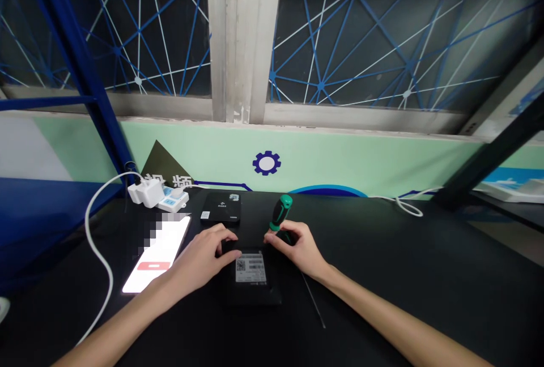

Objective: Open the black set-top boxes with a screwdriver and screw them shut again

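Head view, right hand (305, 249) pinching a green-black screwdriver (281, 212), left hand (207, 255) curving, fingers parted, beside a labelled black box (254, 277)

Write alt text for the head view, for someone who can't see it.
A person's right hand holds a green-and-black screwdriver, handle up, by the far end of a labelled black device on a dark table; the left hand is at its far left corner. A lit phone lies to the left.
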A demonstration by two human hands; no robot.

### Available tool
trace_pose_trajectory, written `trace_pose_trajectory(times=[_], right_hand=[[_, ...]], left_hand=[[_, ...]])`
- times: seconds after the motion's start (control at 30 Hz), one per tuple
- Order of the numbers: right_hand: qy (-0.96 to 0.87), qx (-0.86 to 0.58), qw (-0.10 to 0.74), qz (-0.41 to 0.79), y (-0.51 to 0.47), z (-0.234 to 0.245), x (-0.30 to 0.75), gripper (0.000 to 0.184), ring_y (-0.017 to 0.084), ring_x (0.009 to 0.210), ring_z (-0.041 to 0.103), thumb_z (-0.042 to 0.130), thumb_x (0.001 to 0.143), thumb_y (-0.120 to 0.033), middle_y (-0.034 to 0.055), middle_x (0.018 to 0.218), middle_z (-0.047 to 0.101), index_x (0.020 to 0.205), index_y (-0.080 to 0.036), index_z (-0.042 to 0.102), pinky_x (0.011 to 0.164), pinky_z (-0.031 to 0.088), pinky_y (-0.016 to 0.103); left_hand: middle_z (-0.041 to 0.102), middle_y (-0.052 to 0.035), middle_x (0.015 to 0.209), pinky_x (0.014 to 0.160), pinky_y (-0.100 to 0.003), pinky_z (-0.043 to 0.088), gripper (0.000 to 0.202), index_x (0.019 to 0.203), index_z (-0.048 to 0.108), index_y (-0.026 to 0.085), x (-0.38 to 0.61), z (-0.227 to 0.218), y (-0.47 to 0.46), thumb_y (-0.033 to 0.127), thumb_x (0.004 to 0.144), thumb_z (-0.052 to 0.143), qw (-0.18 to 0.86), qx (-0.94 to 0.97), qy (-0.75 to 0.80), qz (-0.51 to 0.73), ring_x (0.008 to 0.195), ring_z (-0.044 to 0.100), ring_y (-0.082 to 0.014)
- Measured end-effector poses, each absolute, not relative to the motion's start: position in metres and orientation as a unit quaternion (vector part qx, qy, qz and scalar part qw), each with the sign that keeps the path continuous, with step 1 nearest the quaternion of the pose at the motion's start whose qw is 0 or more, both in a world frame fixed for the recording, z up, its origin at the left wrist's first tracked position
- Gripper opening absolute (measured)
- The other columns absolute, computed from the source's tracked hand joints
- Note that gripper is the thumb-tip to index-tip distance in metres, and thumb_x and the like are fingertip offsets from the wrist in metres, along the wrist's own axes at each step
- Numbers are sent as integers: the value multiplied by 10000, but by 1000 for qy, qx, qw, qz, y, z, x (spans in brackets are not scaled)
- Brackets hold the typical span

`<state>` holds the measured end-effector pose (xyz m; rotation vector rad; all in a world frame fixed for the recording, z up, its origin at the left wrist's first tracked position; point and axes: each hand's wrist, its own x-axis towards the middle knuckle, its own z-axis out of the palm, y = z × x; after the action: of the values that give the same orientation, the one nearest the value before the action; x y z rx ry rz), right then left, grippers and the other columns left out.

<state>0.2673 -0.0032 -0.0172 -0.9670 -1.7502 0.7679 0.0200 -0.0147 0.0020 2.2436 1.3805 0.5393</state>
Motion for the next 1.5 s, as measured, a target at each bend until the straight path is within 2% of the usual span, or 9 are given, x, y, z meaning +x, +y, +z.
trace_pose_trajectory(times=[0.2,0.57,0.87,1.07,1.3,1.5], right_hand=[[-704,-402,488,323,-6,-15,259,268,186,674,641,703,859,-401,34,704,719,698,-189,678,682,494,305],[-685,-416,512,310,-7,-20,253,281,177,650,601,730,832,-434,25,679,672,717,-188,655,642,497,292],[-736,-366,483,301,-10,-13,263,217,230,759,722,648,912,-388,77,831,778,840,-198,723,770,558,348],[-747,-351,489,284,-8,-14,266,218,215,691,723,662,906,-347,58,745,760,754,-199,711,681,572,318],[-747,-360,492,265,-8,-16,264,204,207,648,705,691,881,-370,55,731,757,765,-203,707,647,571,312],[-742,-357,489,289,-9,-15,265,171,230,718,738,695,882,-347,60,782,776,793,-206,729,689,584,322]], left_hand=[[600,-12,934,653,-281,427,326,1081,677,250,21,3,-15,498,913,550,220,812,505,190,750,578,-175],[600,-13,941,667,-287,435,300,1063,674,248,21,1,-15,482,914,561,219,814,500,200,773,583,-179],[614,-8,934,643,-285,419,295,1067,673,266,20,6,-19,485,915,545,201,814,507,197,772,600,-181],[622,-5,936,646,-290,411,287,1041,675,263,20,6,-21,478,924,526,192,812,515,196,762,595,-178],[617,0,864,636,-287,416,296,998,683,260,17,5,-17,495,918,521,182,814,519,187,702,577,-165],[607,12,804,621,-279,408,276,1000,685,266,17,7,-17,480,923,528,177,818,513,191,715,585,-174]])
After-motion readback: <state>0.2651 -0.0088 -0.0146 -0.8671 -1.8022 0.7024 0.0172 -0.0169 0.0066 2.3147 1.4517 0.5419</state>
